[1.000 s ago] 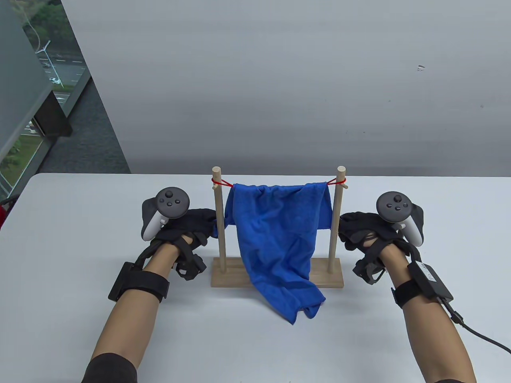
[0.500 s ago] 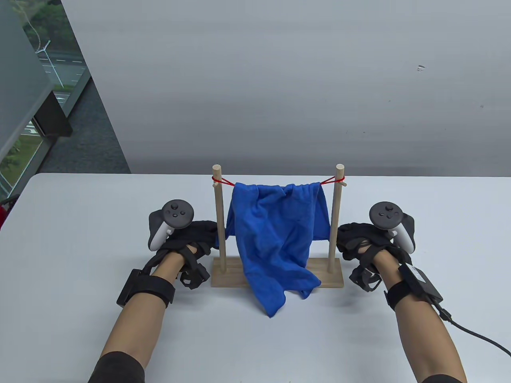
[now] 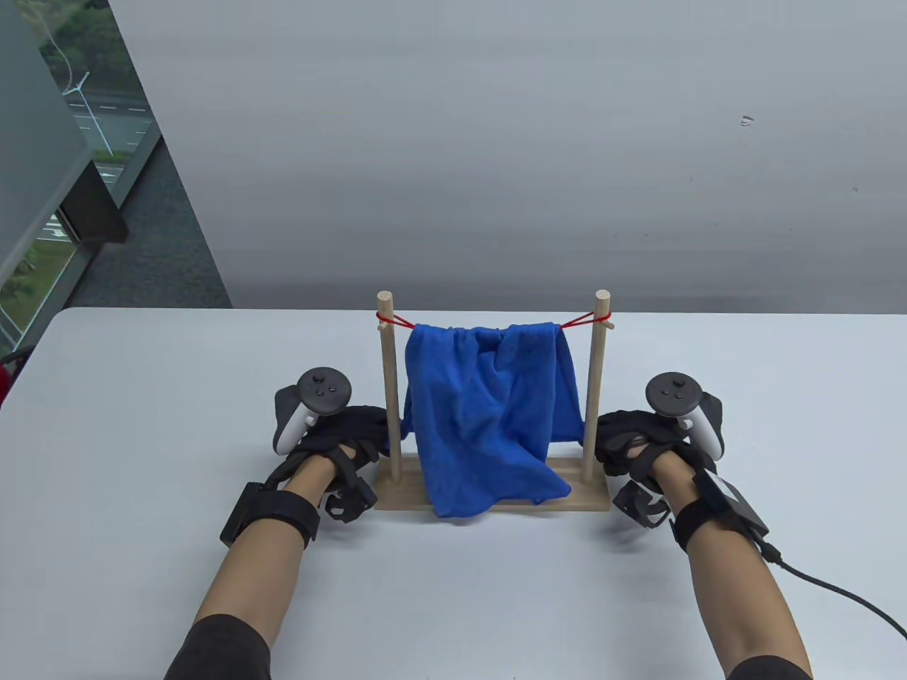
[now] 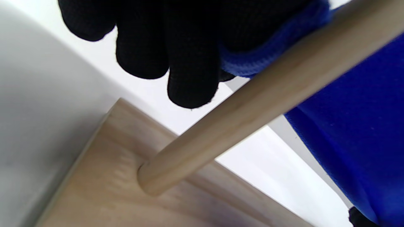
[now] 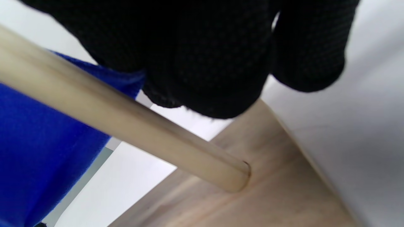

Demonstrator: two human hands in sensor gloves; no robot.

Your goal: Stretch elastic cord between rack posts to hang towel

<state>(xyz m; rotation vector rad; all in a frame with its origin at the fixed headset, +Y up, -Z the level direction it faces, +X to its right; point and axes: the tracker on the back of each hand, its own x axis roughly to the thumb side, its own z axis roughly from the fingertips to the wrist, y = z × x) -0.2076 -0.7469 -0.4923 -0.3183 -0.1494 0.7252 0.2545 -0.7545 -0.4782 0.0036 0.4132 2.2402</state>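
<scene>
both hands curl closed: left hand (image 3: 347,432) and right hand (image 3: 627,435) each pinch the blue towel (image 3: 489,411) edge.

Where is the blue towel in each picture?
Table view: the towel hangs in the middle, over the red cord, between the two posts.
Left wrist view: it fills the right side, with an edge under the left hand's fingers.
Right wrist view: it is at the lower left, behind the post.
Shared landmark: the wooden base.
</scene>
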